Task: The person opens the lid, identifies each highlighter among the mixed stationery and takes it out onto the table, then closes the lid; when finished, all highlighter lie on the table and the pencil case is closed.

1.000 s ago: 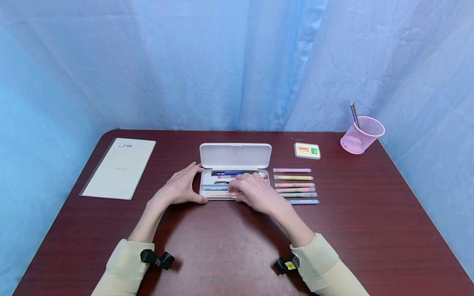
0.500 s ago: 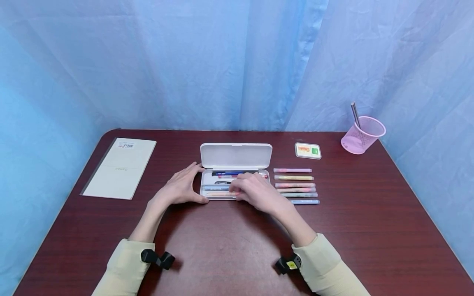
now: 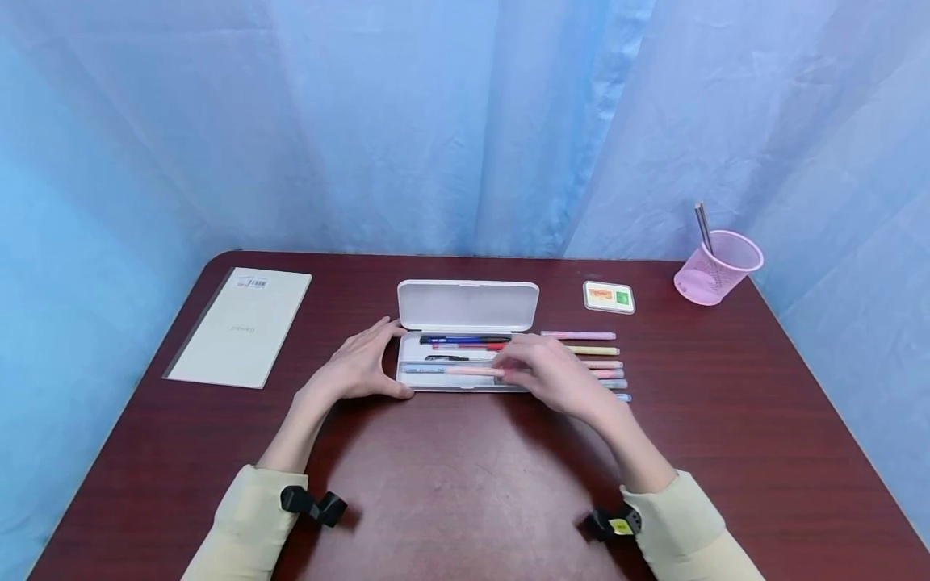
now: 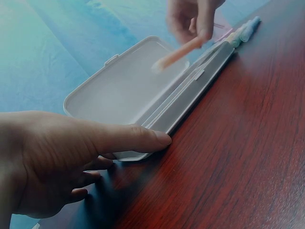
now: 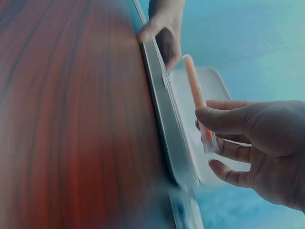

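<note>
A white pencil case (image 3: 468, 305) lies with its lid up. My left hand (image 3: 359, 363) holds its left end, thumb at the front edge and fingers towards the back corner. My right hand (image 3: 555, 373) pinches an orange marker (image 5: 194, 83) between thumb and fingers. In the left wrist view, the orange marker (image 4: 181, 53) hangs tilted above the case, touching nothing else. A blue pen (image 3: 465, 340), a red pen (image 3: 446, 347) and a black-clipped clear pen (image 3: 446, 357) lie inside. Along the front of the case is a pale blue pen (image 3: 425, 368), partly hidden.
Right of the case, several markers lie in a row, including a purple marker (image 3: 579, 335) and a yellow marker (image 3: 596, 351); my right arm covers some. Behind are a small flat case (image 3: 609, 297) and a pink mesh cup (image 3: 708, 274). A notebook (image 3: 240, 331) lies left.
My right hand has moved right and lifted the orange marker from the front of the pencil case. My left hand keeps its place on the case. The head view has shifted slightly.
</note>
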Tool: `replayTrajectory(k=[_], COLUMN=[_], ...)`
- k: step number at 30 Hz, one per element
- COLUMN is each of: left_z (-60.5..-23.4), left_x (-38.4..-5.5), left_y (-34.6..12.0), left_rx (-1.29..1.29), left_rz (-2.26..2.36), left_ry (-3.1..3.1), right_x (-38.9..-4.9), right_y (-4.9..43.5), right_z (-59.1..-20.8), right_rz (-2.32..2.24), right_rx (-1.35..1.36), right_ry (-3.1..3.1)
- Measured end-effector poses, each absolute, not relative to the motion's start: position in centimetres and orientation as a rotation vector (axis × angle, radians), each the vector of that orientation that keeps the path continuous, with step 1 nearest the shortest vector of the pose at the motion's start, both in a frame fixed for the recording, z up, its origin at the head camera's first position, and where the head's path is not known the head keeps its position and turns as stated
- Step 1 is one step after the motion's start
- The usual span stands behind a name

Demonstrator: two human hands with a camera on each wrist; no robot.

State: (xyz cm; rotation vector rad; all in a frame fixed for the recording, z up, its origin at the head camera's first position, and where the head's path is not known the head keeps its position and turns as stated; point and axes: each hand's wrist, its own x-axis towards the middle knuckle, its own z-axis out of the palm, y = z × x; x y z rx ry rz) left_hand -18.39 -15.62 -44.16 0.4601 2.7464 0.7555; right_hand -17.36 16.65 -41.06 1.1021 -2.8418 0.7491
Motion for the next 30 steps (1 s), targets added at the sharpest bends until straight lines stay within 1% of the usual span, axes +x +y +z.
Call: replayTrajectory(k=[8,14,22,30], left_z=[-44.0,-44.0,-43.9,-44.0], left_x=[-18.5,-18.5,-18.5,-18.4], left_y=[-15.5,-15.5,-15.3,-15.5], left_rx=[0.464,0.454,0.459,0.449], left_rz=[0.752,0.743,0.740,0.732], left_ry=[2.738,2.737,2.740,2.743], right_x=[-16.8,-16.2,-15.4,-15.4], right_y=[22.5,25.8,28.1,28.8], right_z=[-41.1,-41.1,-40.6,-40.5], right_rz=[0.756,0.691,0.685,0.628], right_rx=[1.054,1.056,1.043,1.050], right_ry=[-2.808,-2.789,-2.851,-2.965])
